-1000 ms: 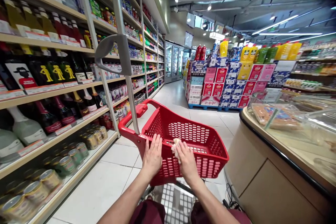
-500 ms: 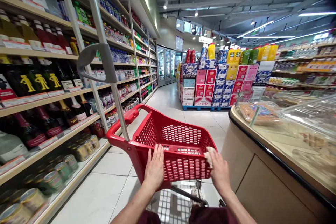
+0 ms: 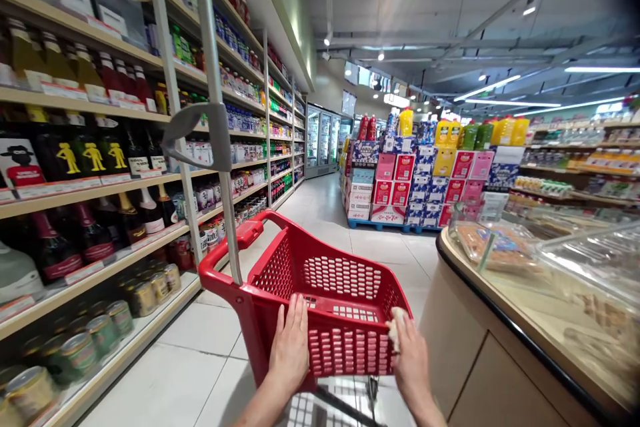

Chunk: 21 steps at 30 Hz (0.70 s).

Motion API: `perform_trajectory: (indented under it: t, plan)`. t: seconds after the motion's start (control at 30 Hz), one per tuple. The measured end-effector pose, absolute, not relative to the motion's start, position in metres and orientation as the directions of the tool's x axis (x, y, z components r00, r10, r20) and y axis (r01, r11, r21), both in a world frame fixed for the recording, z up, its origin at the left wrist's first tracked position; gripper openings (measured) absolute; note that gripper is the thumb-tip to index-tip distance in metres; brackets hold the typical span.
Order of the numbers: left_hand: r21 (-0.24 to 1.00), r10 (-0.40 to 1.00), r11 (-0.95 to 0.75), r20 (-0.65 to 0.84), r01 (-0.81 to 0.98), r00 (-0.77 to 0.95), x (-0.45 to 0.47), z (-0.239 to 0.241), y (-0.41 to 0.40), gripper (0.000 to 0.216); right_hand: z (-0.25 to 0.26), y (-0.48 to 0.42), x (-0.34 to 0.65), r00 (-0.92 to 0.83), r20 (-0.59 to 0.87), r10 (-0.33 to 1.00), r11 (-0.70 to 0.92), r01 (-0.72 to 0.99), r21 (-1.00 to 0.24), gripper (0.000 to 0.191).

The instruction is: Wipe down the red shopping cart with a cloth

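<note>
Red cart [image 3: 345, 321]: where does it stand?
– On the tiled floor [image 3: 197, 367], between the shelves [image 3: 115, 187] and the round-cornered counter [image 3: 460, 327].
– And the hands?
– Left hand [image 3: 290, 343] flat on the cart's near rim, fingers straight. Right hand [image 3: 411, 357] at its near right corner, fingers over a pale cloth [image 3: 395, 329]; whether they pinch it, I cannot tell.

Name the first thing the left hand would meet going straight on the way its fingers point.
Probably the red basket's far wall, across from the left hand, though depth is unclear.
</note>
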<state>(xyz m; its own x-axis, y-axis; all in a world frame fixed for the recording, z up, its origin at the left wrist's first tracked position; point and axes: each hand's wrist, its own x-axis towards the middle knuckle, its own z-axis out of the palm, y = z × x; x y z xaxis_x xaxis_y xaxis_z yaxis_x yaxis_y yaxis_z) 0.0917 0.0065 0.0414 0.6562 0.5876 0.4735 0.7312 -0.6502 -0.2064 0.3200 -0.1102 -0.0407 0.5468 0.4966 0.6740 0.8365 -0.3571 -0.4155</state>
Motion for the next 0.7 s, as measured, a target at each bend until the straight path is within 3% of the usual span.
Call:
perform_trajectory:
  t: [0.13, 0.33, 0.47, 0.53, 0.7]
  plan:
    - [-0.187, 0.608, -0.655, 0.446, 0.732, 0.657, 0.096, 0.042, 0.009, 0.06, -0.047, -0.088, 0.306, 0.335, 0.741, 0.583, -0.144, 0.939, -0.312, 0.066]
    - [-0.175, 0.654, -0.66, 0.345, 0.731, 0.673, 0.106, 0.056, -0.002, 0.06, -0.036, -0.095, 0.328, 0.588, 0.631, 0.506, -0.373, 0.809, -0.455, 0.066]
    - [-0.146, 0.675, -0.661, 0.313, 0.736, 0.668, 0.114, 0.059, -0.005, 0.061, -0.028, -0.075, 0.301, 0.333, 0.695, 0.637, -0.125, 0.935, -0.333, 0.065]
    - [-0.135, 0.667, -0.671, 0.319, 0.729, 0.674, 0.116, 0.056, -0.003, 0.06, -0.03, -0.068, 0.297, 0.255, 0.701, 0.666, -0.076, 0.958, -0.276, 0.066]
    - [-0.109, 0.637, -0.7, 0.35, 0.705, 0.687, 0.122, 0.049, 0.007, 0.059, -0.042, -0.069, 0.336, 0.491, 0.693, 0.528, -0.36, 0.868, -0.341, 0.066]
